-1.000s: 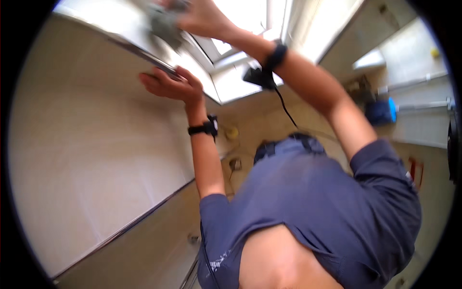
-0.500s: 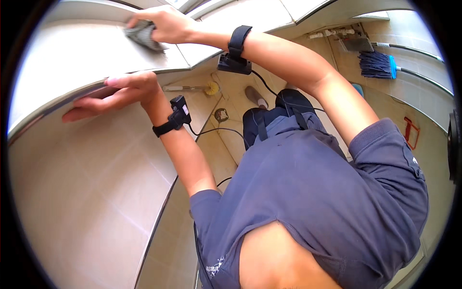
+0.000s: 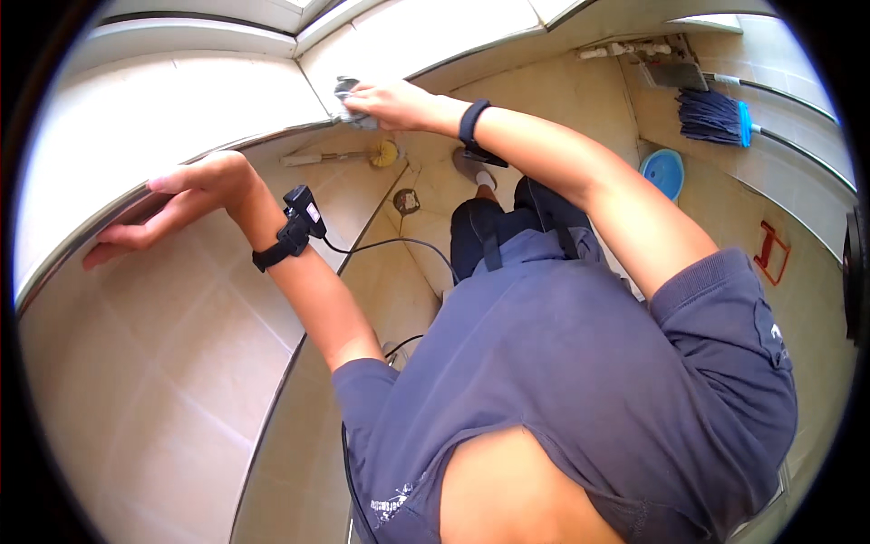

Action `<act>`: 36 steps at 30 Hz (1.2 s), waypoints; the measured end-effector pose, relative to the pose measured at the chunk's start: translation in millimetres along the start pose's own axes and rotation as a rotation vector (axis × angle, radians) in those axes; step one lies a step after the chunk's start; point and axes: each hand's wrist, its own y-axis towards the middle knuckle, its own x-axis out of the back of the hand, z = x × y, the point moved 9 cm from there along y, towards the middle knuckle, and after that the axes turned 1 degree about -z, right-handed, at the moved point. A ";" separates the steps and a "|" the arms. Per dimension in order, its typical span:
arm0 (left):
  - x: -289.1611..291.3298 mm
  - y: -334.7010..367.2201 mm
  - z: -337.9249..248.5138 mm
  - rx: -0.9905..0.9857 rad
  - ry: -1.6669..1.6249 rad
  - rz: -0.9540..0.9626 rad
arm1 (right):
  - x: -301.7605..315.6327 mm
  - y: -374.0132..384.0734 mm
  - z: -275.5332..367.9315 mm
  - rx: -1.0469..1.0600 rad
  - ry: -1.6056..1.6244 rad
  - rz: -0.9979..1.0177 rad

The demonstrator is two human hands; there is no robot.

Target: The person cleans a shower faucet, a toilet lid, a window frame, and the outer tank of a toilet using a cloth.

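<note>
A grey cloth (image 3: 347,91) is bunched in my right hand (image 3: 391,102), whose fingers are closed round it. That hand is at the corner of the white tiled windowsill (image 3: 199,95), by the joint between two tiles. Farther left, my left hand (image 3: 186,201) rests against the sill's rounded front edge (image 3: 82,238). Its fingers are stretched out and apart, some of them below the edge, and nothing is held in it. Both wrists carry black straps, and a small black box with a cable shows on the left one.
A window frame (image 3: 299,41) borders the sill at the back. Below, a yellow-headed brush (image 3: 387,153) and a round floor drain (image 3: 406,201) lie near my feet. On the right are a blue basin (image 3: 662,173), a dark mop head (image 3: 711,118) and a red-framed tool (image 3: 770,254).
My right hand has come right and toward me with the cloth, from the middle of the sill to its corner. My left hand has slid a little left and nearer along the edge.
</note>
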 end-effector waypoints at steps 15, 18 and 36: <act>-9.4 -5.6 -7.7 -0.029 0.074 0.157 | -25.5 12.0 27.4 -0.121 0.073 -0.222; -15.9 -6.5 -3.1 0.035 0.127 0.175 | -4.2 -9.7 -0.6 -0.105 0.127 -0.152; -1.6 -151.6 -3.5 0.695 0.132 0.439 | 161.8 -87.6 -76.2 -0.692 -0.305 -0.002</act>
